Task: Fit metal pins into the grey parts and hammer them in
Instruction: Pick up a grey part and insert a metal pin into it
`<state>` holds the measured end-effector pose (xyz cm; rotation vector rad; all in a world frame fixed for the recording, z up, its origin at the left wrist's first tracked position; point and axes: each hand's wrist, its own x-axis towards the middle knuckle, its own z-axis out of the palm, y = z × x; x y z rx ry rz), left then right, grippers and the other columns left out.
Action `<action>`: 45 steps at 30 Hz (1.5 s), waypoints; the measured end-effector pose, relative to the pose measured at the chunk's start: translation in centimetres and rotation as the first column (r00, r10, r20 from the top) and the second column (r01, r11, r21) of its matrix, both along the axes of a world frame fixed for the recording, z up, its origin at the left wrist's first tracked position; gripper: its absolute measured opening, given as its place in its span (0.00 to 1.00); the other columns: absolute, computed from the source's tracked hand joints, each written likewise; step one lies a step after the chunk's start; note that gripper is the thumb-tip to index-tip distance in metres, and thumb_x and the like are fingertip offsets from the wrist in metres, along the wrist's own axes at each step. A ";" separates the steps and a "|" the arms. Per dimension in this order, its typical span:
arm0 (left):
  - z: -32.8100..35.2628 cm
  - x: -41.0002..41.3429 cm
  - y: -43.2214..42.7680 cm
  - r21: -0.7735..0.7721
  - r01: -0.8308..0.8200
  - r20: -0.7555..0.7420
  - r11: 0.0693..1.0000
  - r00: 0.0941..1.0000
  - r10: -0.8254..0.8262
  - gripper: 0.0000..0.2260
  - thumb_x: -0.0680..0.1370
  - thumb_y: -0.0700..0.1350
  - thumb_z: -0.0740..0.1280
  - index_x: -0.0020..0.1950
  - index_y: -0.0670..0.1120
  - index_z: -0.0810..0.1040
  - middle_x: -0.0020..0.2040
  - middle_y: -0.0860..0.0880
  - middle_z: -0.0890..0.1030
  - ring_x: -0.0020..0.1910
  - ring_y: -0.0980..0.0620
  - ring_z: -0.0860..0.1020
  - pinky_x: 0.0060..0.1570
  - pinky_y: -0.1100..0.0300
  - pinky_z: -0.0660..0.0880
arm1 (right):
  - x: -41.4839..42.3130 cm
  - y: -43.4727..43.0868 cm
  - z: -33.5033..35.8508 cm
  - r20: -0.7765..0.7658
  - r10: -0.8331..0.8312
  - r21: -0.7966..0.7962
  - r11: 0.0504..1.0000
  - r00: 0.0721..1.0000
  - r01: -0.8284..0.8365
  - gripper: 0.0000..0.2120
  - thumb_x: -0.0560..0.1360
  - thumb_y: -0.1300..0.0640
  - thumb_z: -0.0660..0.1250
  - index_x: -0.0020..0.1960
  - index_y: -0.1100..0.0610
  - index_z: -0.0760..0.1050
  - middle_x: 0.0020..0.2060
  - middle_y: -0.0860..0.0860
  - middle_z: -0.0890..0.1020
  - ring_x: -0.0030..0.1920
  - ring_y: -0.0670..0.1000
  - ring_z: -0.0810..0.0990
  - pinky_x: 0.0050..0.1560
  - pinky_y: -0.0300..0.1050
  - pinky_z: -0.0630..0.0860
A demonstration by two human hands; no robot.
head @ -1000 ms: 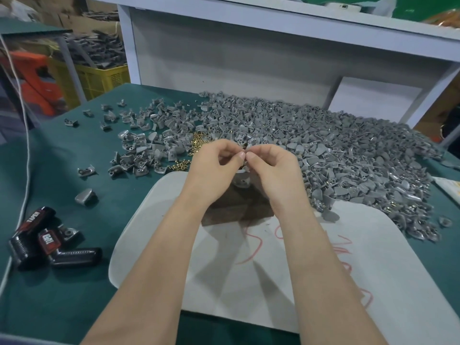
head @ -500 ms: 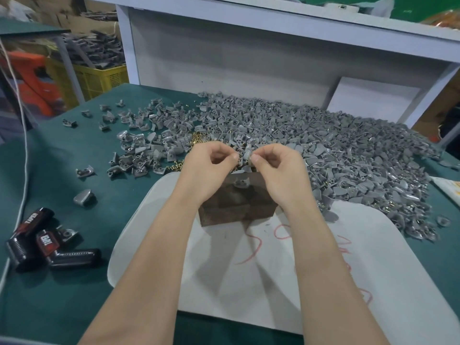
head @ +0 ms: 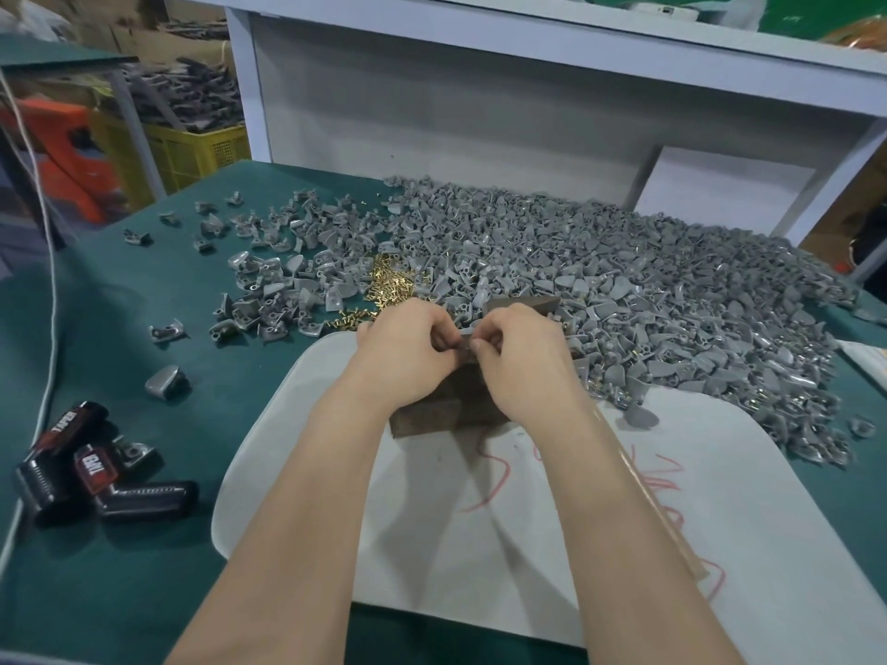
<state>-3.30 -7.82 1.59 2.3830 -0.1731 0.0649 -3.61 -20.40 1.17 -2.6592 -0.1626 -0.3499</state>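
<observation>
Where the green desk (head: 120,592) reaches the left edge, a black and red tool (head: 96,477) is seen lying flat, with a single grey part (head: 165,382) just beyond it. Further right, scattered grey parts (head: 269,300) are spread over the desk, and a small pile of brass pins (head: 389,285) is found at their right margin. A white mat (head: 528,544) marked with red scribbles is laid across the middle of the desk, and a brown block (head: 432,415) is set on its far end. Above that block the left hand (head: 408,357) is held with its fingers curled inward, its fingertips pinching a small grey piece (head: 464,345). The same piece is pinched from the other side by the curled fingers of the right hand (head: 521,362), so that the two hands meet fingertip to fingertip. Whether a pin is held there too cannot be told. To the right, a large heap of grey parts (head: 624,300) is piled across the desk, touching the mat's far right edge.
</observation>
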 end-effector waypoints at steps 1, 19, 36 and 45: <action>0.0 0.0 0.0 0.006 -0.003 0.007 1.000 1.000 0.003 0.11 0.73 0.50 0.72 0.34 0.55 0.73 0.33 0.58 0.75 0.47 0.49 0.77 0.59 0.48 0.72 | -0.1 0.2 -0.1 0.014 -0.003 -0.003 1.000 1.000 0.003 0.05 0.76 0.58 0.64 0.48 0.56 0.78 0.49 0.54 0.77 0.53 0.57 0.74 0.55 0.49 0.69; 0.1 0.1 0.0 0.040 0.033 0.033 0.999 0.999 -0.034 0.05 0.74 0.46 0.71 0.40 0.52 0.77 0.39 0.51 0.79 0.50 0.43 0.79 0.58 0.48 0.73 | -0.5 1.2 0.2 0.127 -0.044 -0.186 0.980 0.991 0.067 0.05 0.77 0.63 0.62 0.49 0.57 0.76 0.51 0.53 0.76 0.51 0.55 0.74 0.38 0.40 0.54; -0.1 0.1 0.2 0.053 0.020 0.050 0.998 0.999 -0.023 0.11 0.73 0.48 0.72 0.34 0.55 0.72 0.34 0.59 0.74 0.48 0.49 0.78 0.58 0.48 0.72 | -0.8 0.3 -1.0 0.114 -0.029 0.182 0.983 0.993 0.008 0.04 0.74 0.63 0.66 0.45 0.59 0.80 0.41 0.47 0.72 0.47 0.54 0.76 0.51 0.44 0.68; -0.4 0.2 0.6 0.018 0.047 0.062 0.999 0.997 -0.049 0.07 0.73 0.48 0.71 0.37 0.54 0.75 0.36 0.59 0.76 0.44 0.54 0.76 0.55 0.52 0.73 | -0.7 -0.9 -1.1 0.041 0.019 0.355 0.934 0.999 -0.032 0.08 0.76 0.61 0.66 0.50 0.54 0.81 0.46 0.49 0.80 0.51 0.47 0.78 0.55 0.40 0.73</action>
